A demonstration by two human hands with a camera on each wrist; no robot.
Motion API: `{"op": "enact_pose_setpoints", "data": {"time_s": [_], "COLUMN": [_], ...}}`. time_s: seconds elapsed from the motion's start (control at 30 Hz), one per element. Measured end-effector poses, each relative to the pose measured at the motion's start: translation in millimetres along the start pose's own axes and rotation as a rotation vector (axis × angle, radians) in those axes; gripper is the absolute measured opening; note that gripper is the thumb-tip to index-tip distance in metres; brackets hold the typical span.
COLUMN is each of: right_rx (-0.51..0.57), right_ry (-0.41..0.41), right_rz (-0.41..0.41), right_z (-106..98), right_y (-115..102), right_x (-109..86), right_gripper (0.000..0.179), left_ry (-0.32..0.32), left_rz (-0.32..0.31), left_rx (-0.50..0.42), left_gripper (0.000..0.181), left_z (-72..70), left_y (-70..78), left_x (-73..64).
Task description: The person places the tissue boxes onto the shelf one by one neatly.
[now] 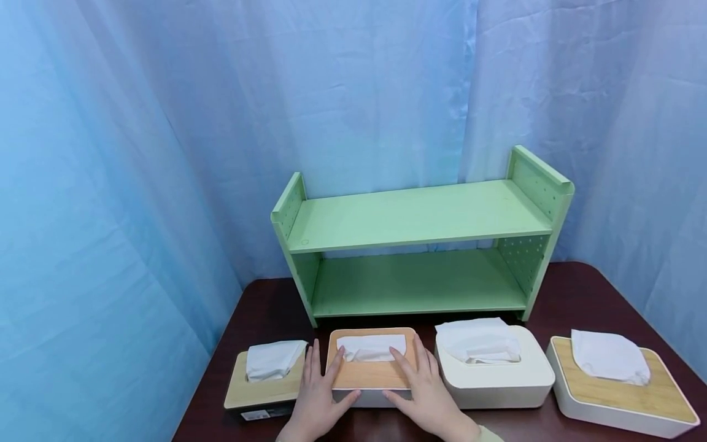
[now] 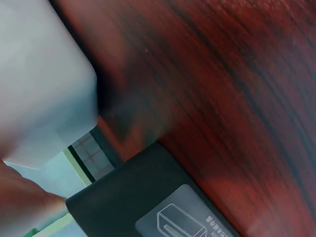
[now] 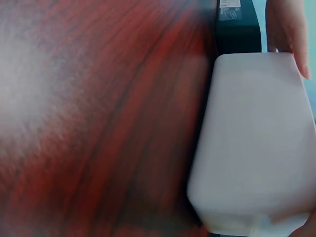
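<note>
In the head view, a tissue box point(image 1: 371, 376) with an orange-brown wooden lid and pale sides stands on the table between both hands. White tissue point(image 1: 369, 347) pokes from its slot. My left hand point(image 1: 318, 398) lies along its left side, index finger over the lid and thumb near the front wall. My right hand point(image 1: 424, 393) mirrors this on the right side. Fingers of both are spread and fairly straight. The right wrist view shows the box's pale front wall point(image 3: 254, 128), with the left hand point(image 3: 286, 29) beyond. A finger point(image 2: 27, 197) is blurred in the left wrist view.
A black-sided tissue box point(image 1: 270, 393) with a light wooden lid stands left. To the right are a white tissue box point(image 1: 497, 393) and a bamboo-lidded one point(image 1: 607, 405). Behind them rises a green two-tier shelf point(image 1: 420, 215) on the dark red table point(image 1: 221, 374), before blue curtains point(image 1: 359, 92).
</note>
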State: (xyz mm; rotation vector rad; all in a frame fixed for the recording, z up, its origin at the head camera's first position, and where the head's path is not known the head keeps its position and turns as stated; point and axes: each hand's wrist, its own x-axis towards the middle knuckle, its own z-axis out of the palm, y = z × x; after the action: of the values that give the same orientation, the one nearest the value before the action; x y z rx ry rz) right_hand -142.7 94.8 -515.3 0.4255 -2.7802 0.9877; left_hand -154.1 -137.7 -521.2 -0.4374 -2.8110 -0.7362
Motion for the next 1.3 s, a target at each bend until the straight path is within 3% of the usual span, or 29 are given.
{"op": "enact_pose_setpoints", "data": {"time_s": [0.2, 0.33, 0.5, 0.93, 1.3], "right_rx": [0.149, 0.164, 0.14, 0.129, 0.166], "right_ry": [-0.019, -0.022, -0.012, 0.069, 0.086], "right_rz": [0.058, 0.063, 0.076, 0.116, 0.144], "right_z": [5, 8, 10, 14, 14], "right_y": [5, 7, 7, 6, 7], "right_x": [1.7, 2.1, 2.6, 4.2, 6.9], "right_gripper": [0.088, 0.092, 0.091, 0.083, 0.083], "left_ry": [-0.073, -0.125, -0.153, -0.105, -0.096], "left_rz": [-0.067, -0.108, -0.112, -0.126, -0.135], "left_rx": [-0.155, -0.246, -0.312, -0.246, -0.276], "left_gripper": [0.083, 0.089, 0.095, 0.094, 0.093], "left_z": [-0.3, 0.8, 4.6, 8.1, 7.4], "left_y": [0.9, -0.6, -4.0, -2.2, -1.5], "left_x": [1.1, 3.1, 5.3, 7.9, 8.1]}}
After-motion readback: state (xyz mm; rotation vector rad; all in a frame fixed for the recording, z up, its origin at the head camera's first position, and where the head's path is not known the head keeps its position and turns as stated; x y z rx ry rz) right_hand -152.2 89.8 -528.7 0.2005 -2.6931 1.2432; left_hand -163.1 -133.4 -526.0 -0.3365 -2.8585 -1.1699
